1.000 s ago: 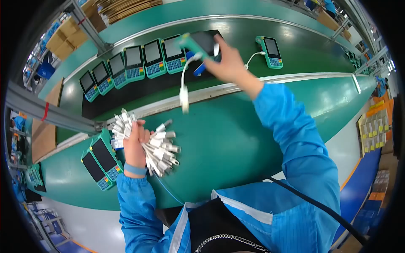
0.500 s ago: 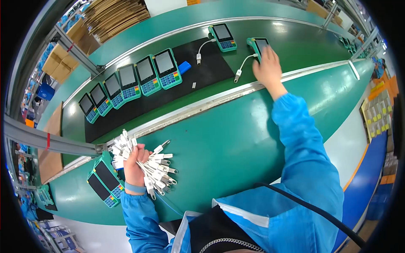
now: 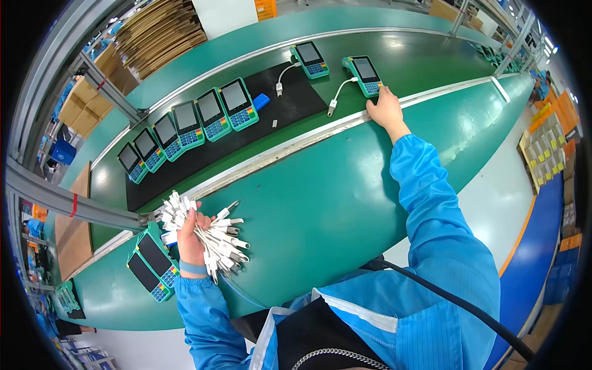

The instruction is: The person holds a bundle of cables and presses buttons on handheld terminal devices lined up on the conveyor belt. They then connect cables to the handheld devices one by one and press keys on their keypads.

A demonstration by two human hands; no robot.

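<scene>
A thick bunch of short white USB cables (image 3: 223, 242) is clutched in my left hand (image 3: 192, 237), their plugs fanning out on both sides. My right hand (image 3: 387, 111) has its thumb and fingers at the keypad end of a green card payment terminal (image 3: 365, 73) lying on the belt. From that terminal's side a white cable (image 3: 339, 96) trails toward the rail. To its left lies another payment terminal (image 3: 310, 60), also with a white cable (image 3: 283, 80) attached. Beside my left hand, two dark-screened terminals (image 3: 147, 271) lie side by side on the green worktop.
Several payment terminals (image 3: 209, 114) stand in a row on a black mat (image 3: 271, 132), with a blue plug-like piece (image 3: 261, 101) beside them. A metal rail (image 3: 283, 151) divides belt from worktop (image 3: 308, 209). A metal post (image 3: 80, 200) rises at left.
My right hand has drawn back from over the screen of the right-hand terminal to its lower keypad end. My left hand keeps hold of the cable bunch. The whole view has shifted slightly.
</scene>
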